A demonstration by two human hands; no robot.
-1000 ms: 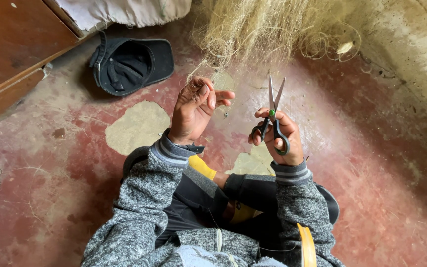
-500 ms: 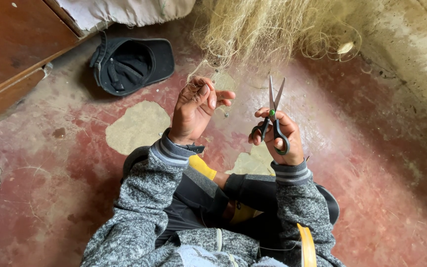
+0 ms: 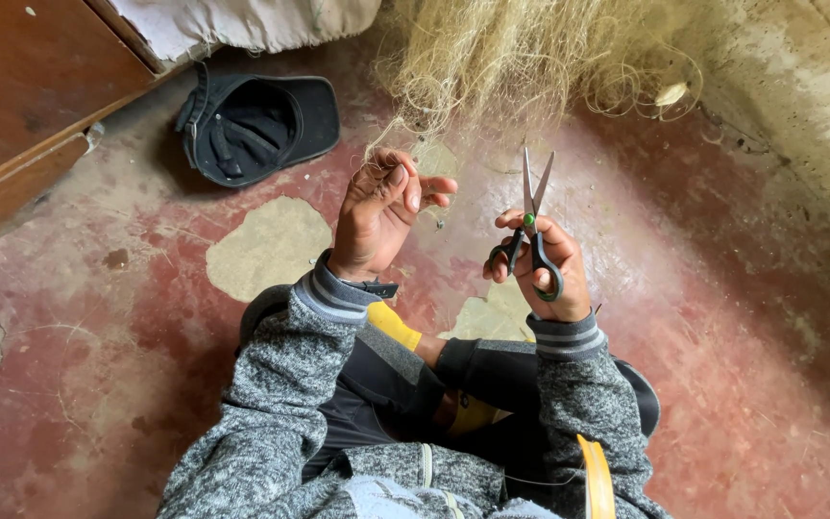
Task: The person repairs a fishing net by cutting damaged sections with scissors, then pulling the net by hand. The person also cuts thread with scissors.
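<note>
Seen from above, a seated person's left hand (image 3: 381, 216) was curled, pinching pale strands of fishing net (image 3: 521, 58) heaped on the worn red floor (image 3: 98, 336). The right hand (image 3: 545, 264) gripped black-handled scissors (image 3: 530, 226) (blades slightly parted, pointing up). A dark cap (image 3: 256, 125) lay nearby.

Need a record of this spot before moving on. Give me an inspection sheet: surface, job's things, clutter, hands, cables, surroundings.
Surface: red floor, worn, pale patches.
Job's things: scissors, blades open, tips up; pale net heaped ahead, strands running to the left hand.
Clutter: dark cap upside down on the floor.
Hands: left hand pinches net strands; right hand has fingers in the scissors' loops.
Cables: nothing seen.
Surroundings: wooden furniture at left, pale cloth over it, rough wall at right.
</note>
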